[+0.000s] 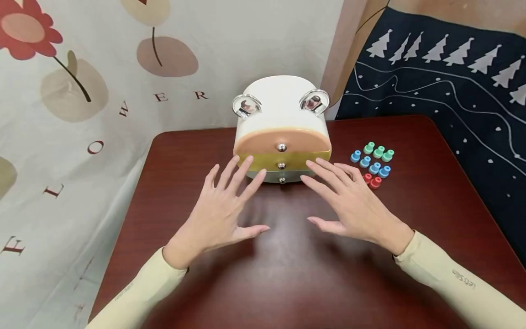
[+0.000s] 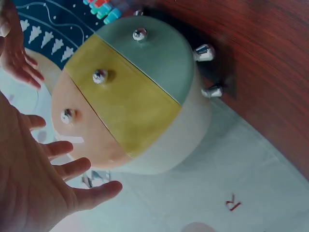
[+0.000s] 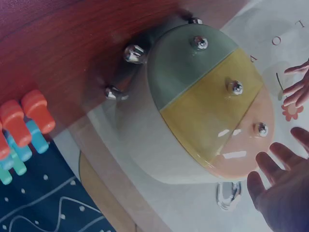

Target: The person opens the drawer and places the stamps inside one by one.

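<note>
Your left hand (image 1: 218, 211) and right hand (image 1: 358, 208) splayed, holding nothing. Twelve o'clock: glossy white, rounded three-drawer cabinet (image 1: 283, 100), probably rigid, slippery; best pinched by its round silver knobs (image 1: 281, 147).

The pale cloth (image 1: 230, 41) reads "FLOWER" in spaced capitals. The right sleeve (image 1: 435, 269) says "Let's Slim"; lettering on the left sleeve (image 1: 149, 278) is too faint to read.

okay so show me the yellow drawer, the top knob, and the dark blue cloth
Yellow drawer (image 2: 123, 96): left wrist view, on the middle of its front face.
Top knob (image 1: 281, 147): head view, on its rounded silvery end.
Dark blue cloth (image 1: 445, 96): head view, on its fabric, near the visible middle.
</note>
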### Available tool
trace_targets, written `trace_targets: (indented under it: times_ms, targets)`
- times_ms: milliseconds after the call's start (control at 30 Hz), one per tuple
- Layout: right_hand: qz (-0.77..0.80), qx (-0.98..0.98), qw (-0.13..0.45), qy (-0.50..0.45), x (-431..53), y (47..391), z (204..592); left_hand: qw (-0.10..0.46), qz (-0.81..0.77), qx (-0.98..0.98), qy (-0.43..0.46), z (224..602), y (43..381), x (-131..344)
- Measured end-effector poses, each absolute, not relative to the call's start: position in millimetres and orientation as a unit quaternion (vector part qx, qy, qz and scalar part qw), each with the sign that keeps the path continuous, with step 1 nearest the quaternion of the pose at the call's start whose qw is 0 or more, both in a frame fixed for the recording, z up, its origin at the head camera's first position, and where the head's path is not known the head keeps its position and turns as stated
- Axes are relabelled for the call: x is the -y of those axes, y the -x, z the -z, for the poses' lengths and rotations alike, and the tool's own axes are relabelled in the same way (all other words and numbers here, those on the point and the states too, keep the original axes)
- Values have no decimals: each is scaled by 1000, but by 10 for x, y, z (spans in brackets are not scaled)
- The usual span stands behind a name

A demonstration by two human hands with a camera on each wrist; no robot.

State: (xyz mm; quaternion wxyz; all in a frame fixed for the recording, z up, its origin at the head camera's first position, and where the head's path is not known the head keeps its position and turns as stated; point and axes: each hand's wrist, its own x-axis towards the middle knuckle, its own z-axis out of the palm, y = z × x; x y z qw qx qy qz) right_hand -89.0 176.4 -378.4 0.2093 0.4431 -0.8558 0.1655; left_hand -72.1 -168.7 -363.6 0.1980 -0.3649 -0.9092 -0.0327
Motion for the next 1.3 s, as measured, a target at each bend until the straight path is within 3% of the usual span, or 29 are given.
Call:
trace_targets:
  times_ms: [200, 667, 1300]
  targets:
    - [-221, 854, 229, -411, -1706, 967, 3811, 215, 145, 907, 331, 3591, 910, 1795]
    - [-294, 863, 216, -349, -1449, 1097, 3833, 172, 431, 832, 305, 3570, 1512, 1807]
    - [-354, 849, 216, -327, -1134, 1239, 3893, 166, 497, 803, 285, 3537, 1991, 1717]
